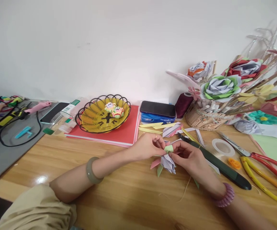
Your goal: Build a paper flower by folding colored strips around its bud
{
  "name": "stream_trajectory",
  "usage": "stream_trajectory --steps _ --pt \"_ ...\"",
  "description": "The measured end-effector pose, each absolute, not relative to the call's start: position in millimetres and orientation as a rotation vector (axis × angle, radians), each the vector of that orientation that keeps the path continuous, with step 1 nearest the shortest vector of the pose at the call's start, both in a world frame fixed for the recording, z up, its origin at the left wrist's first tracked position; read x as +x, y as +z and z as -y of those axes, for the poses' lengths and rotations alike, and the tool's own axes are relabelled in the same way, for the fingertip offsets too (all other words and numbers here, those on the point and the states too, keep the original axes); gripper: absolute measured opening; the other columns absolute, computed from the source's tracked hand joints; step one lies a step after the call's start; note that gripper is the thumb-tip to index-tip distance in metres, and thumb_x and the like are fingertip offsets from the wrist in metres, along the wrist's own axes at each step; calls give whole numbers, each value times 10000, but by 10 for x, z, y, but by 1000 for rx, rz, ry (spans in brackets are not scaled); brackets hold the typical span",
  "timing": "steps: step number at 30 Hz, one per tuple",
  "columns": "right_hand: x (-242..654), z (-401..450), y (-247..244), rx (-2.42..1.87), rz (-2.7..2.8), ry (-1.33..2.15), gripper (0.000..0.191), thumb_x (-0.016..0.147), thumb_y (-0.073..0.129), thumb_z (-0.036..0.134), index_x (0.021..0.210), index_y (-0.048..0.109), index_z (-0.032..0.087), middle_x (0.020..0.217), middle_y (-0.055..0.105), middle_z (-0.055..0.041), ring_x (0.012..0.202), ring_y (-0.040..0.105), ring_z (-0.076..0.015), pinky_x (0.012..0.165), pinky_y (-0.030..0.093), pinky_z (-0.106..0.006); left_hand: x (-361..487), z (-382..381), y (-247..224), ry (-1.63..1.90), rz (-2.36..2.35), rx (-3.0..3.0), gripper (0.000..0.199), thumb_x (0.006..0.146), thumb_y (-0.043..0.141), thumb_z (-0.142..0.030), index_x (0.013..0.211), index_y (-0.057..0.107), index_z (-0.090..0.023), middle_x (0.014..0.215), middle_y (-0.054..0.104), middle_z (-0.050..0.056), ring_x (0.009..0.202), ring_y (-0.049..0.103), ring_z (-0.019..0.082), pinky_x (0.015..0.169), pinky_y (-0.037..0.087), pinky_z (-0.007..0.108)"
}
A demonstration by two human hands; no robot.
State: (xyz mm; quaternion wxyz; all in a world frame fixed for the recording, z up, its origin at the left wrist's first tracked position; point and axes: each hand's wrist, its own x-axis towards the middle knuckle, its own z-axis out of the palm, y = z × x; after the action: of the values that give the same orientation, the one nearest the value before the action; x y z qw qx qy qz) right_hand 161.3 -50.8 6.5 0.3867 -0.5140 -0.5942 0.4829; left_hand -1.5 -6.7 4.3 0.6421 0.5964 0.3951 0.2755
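Basket (89, 118) at left, sitting on red paper (122, 139); now the left hand (150, 146), thumb and fingertips pinching a green petal (169, 149); the paper flower (168, 164) is right there between both hands; the right hand (188, 156), thumb and finger pressed on it too; then cutter (221, 166), tape (223, 147), scissors (250, 154).

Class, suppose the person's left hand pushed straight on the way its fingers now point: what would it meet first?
Most likely the pale green folded paper piece that the left hand already seems to touch; the right hand lies just beyond, though depth is unclear from this single view.
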Motion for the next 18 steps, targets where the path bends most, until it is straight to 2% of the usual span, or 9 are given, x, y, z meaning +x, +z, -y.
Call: stream_trajectory --steps 6,12,18 --pt "1602 534 88 -1304 1587 1176 138 733 614 304 719 545 185 662 561 9 595 521 -121 534 429 -234 -33 76 1 644 -900 1441 100 586 611 -122 641 529 -132 719 624 25 643 562 93 600 437 206" --pt "1587 563 111 -1345 1731 982 134 764 561 268 666 501 201 642 556 16 590 520 -129 531 418 -235 -44 152 59 651 -918 1620 74 626 551 -136 628 480 -154 702 597 0 592 540 87 531 402 189" --pt "1618 584 65 -1341 1883 722 86 788 512 221 702 502 213 693 599 -5 633 548 -155 583 428 -265 -51 223 108 755 -906 2067 107 669 456 -78 612 459 -169 680 525 -11 581 468 78 519 357 182"
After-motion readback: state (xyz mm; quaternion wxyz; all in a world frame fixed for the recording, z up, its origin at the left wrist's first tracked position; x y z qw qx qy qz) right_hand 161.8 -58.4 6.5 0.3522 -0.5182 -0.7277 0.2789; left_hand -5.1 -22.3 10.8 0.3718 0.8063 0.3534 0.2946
